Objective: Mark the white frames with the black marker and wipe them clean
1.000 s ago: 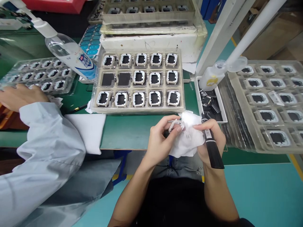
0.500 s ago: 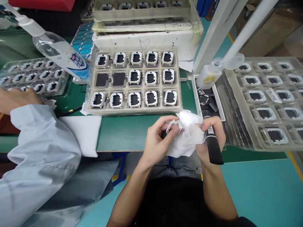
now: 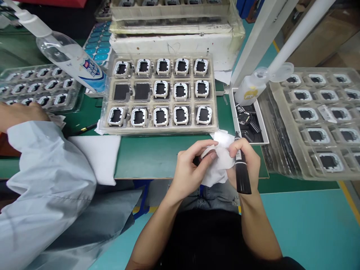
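My left hand pinches a small white square frame at the near table edge. My right hand presses a white cloth over that frame and also grips a black marker pen pointing away from me. Just beyond the hands sits a clear tray of white square frames, with two pockets in its middle row holding only black pads.
A second clear tray of frames lies at the right, beside a small white box of black parts and a squeeze bottle. A co-worker's pale-sleeved arm reaches over another tray at left. A spray bottle leans behind.
My right hand has moved closer to the left, and the cloth now covers more of the frame. The marker has swung a little leftward.
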A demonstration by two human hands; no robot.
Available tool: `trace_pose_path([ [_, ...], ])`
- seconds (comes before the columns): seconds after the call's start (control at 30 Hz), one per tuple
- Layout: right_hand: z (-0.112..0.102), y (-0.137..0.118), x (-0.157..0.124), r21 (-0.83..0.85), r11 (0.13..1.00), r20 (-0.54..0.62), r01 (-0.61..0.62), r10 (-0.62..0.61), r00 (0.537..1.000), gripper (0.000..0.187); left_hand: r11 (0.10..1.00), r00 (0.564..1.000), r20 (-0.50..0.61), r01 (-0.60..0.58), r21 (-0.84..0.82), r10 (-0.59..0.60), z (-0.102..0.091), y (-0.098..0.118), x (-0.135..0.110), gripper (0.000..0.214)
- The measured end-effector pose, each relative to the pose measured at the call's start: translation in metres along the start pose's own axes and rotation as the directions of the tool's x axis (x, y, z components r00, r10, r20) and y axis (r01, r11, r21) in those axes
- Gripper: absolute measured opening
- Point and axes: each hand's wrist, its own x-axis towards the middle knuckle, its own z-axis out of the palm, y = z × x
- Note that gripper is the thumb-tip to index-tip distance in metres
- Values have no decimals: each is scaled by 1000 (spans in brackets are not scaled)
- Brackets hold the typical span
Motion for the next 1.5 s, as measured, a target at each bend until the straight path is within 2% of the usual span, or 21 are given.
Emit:
trace_pose_path([
  [0.2,3,-9,6,-27,999,9,37,-36,999,26,1000,1000,-4,-21,16,21,-2,0,0,18],
  [0.3,5,-15,10,-25,999,-30,34,-34,999,31,1000,1000,-5,-10,-13,10,-1,0,0,17],
  [0.47,5,-18,12,-33,998,-108,48,-51,993,37,993,997,-35,63,-105,-67,1,1,0,24],
  [0.67,6,-16,12,10,999,-89,53,-52,995,35,983,994,-31,97,-158,-103,2,1,0,26],
  [1.13,6,-14,8,-12,999,-12,52,-52,999,30,998,998,-26,60,3,-60,3,1,-2,21],
  [1.5,6,-9,4,-61,995,-3,84,-84,996,25,998,998,-59,23,65,-19,6,0,-3,21],
])
